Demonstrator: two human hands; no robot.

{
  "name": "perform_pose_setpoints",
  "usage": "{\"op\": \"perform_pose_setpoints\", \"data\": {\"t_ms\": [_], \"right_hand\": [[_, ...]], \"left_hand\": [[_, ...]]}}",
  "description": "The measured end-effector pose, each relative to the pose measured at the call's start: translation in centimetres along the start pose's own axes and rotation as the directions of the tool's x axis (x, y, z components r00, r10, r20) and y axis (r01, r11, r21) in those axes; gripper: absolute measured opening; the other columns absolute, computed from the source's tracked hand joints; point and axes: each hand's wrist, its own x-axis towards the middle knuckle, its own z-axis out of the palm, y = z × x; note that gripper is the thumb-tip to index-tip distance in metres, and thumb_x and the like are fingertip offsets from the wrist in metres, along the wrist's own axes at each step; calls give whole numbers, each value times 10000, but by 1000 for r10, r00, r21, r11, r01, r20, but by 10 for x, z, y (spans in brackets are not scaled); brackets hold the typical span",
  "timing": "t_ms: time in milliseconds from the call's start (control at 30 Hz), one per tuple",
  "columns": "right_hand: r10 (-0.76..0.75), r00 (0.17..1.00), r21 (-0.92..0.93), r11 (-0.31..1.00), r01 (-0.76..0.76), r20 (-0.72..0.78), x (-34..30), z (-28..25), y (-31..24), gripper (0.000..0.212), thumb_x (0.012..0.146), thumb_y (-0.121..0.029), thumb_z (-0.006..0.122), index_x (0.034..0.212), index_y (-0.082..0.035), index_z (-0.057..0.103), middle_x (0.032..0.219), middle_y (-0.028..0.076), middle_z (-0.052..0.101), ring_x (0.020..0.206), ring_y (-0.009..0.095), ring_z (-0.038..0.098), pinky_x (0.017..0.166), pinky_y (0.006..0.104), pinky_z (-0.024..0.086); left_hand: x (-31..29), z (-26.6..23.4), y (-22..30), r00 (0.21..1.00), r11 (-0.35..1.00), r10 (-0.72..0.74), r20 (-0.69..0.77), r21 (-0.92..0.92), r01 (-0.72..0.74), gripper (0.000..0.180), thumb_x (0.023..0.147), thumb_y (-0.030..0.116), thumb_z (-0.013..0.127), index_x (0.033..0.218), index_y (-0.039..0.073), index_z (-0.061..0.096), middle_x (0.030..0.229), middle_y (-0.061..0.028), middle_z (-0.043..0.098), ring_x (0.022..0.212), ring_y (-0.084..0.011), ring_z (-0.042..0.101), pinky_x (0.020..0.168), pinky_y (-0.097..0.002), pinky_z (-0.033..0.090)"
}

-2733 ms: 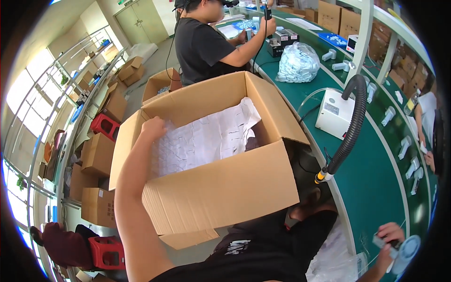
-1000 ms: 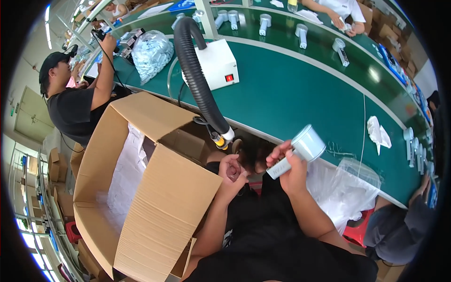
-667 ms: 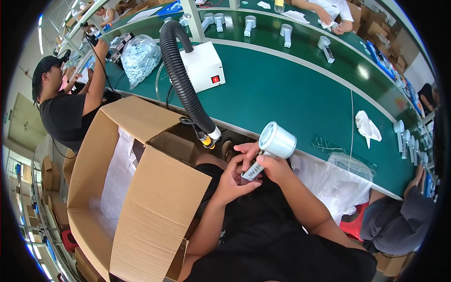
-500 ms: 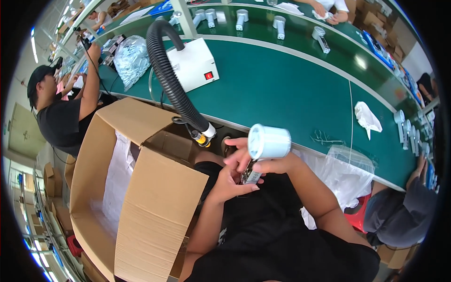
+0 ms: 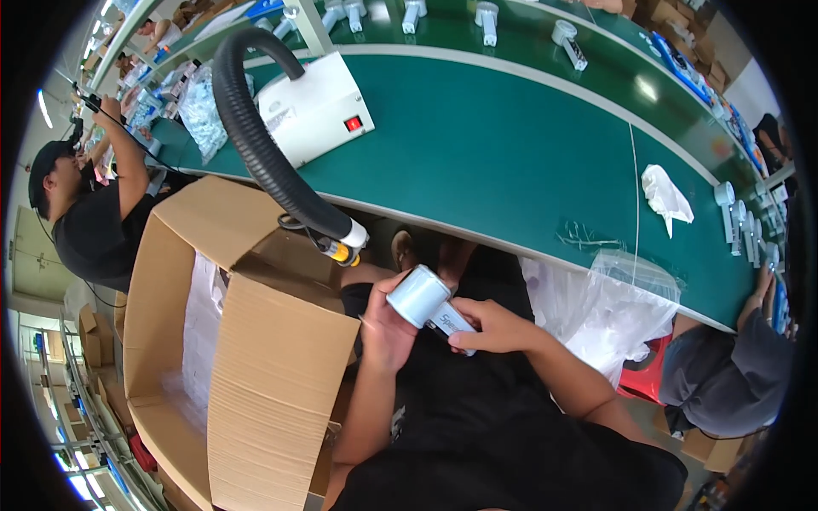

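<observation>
Over my lap I hold a pale blue handheld device with a cylindrical head and a flat straight handle (image 5: 418,298). My left hand (image 5: 388,330) is wrapped round the side of the cylindrical head. My right hand (image 5: 496,327) grips the far end of the handle, thumb on its printed face. The device lies tilted, its head to the upper left and its handle pointing to the lower right. What the handle's underside looks like is hidden.
At my left stands a large open cardboard box (image 5: 273,383). A black hose (image 5: 256,145) curves from a white machine (image 5: 317,111) down beside the box. Clear plastic bags (image 5: 579,315) hang at the green bench's (image 5: 477,145) edge. Similar devices (image 5: 486,23) stand on the shelf; co-workers sit either side.
The device has turned and come lower, so its handle's printed side faces up. My left hand moved from the handle to the head; my right hand now grips the handle. The view shifted slightly.
</observation>
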Motion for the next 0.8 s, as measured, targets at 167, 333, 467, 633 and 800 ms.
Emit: {"op": "perform_pose_setpoints", "data": {"t_ms": [167, 333, 467, 633, 800], "right_hand": [[249, 953, -28, 968, -248, 171, -14, -15, 24, 248, 892, -216, 646, 1018, -12, 580, 839, 78, 669, 729, 137, 663, 667, 275, 537], [505, 826, -187, 862, -470, 251, -8, -4, 32, 384, 933, -391, 601, 1024, -20, 571, 792, 71, 634, 666, 130, 646, 576, 268, 544], [548, 798, -237, 834, -498, 250, 3, 5, 19, 491, 925, -502, 571, 1019, -19, 574, 757, 81, 638, 619, 142, 652, 523, 270, 546], [608, 747, -354, 784, -510, 269, 28, 17, 19, 456, 943, -451, 548, 1035, -4, 552, 721, 87, 636, 545, 150, 636, 466, 277, 522], [656, 707, -388, 744, -544, 265, 54, 24, 3, 391, 952, -418, 559, 1003, -30, 556, 682, 60, 617, 511, 129, 605, 441, 261, 486]], "left_hand": [[-11, -29, -13, 938, 876, -338, -81, 337, 345, 379, 994, 341, 437, 1203, 39, 534, 1157, -141, 588, 1042, -212, 595, 924, -363, 479], [-25, -60, -48, 847, 806, -523, -89, 271, 526, 401, 967, 326, 409, 1036, 5, 638, 926, -79, 639, 885, -159, 611, 814, -280, 471], [-21, -74, -63, 800, 797, -599, -46, 61, 601, 478, 972, 454, 414, 881, 29, 612, 834, -99, 640, 764, -172, 621, 731, -296, 491], [-23, -92, -68, 805, 807, -584, -110, 32, 590, 500, 966, 481, 412, 890, 29, 613, 784, -68, 607, 721, -148, 595, 690, -272, 474], [-22, -100, -60, 811, 819, -570, -130, -13, 574, 551, 961, 515, 372, 911, 20, 606, 739, -83, 608, 686, -148, 590, 662, -261, 462]]}}
